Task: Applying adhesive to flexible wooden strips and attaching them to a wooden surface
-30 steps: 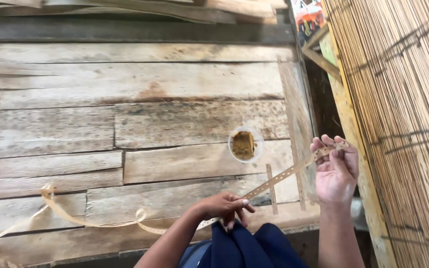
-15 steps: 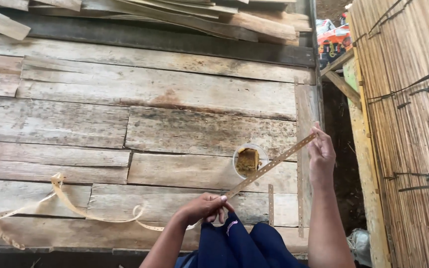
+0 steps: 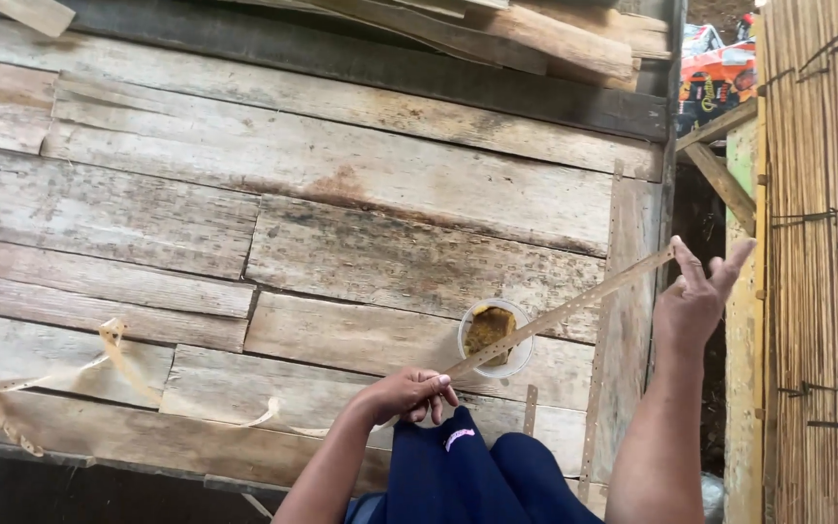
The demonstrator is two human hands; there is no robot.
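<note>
A long thin pale strip [image 3: 574, 307] with small holes runs taut from my left hand [image 3: 407, 392] up to my right hand [image 3: 698, 299]. My left hand pinches it low near my knees in dark blue trousers. My right hand holds its far end at the right, fingers partly spread. The rest of the strip [image 3: 113, 354] trails loosely leftward over the worn wooden plank floor [image 3: 341, 194]. A small clear cup [image 3: 494, 337] of brownish-yellow paste stands on the planks just under the taut strip, between my hands.
A wall of thin bamboo slats [image 3: 826, 252] with wire ties stands at the right. Loose boards [image 3: 497, 29] lie along the far edge. An orange bag [image 3: 720, 73] sits at the top right. A short strip piece [image 3: 530, 409] lies by my knee.
My right hand has risen and moved away to the right, pulling the strip tighter through my left hand. The view has tilted, so the cup sits lower in the picture.
</note>
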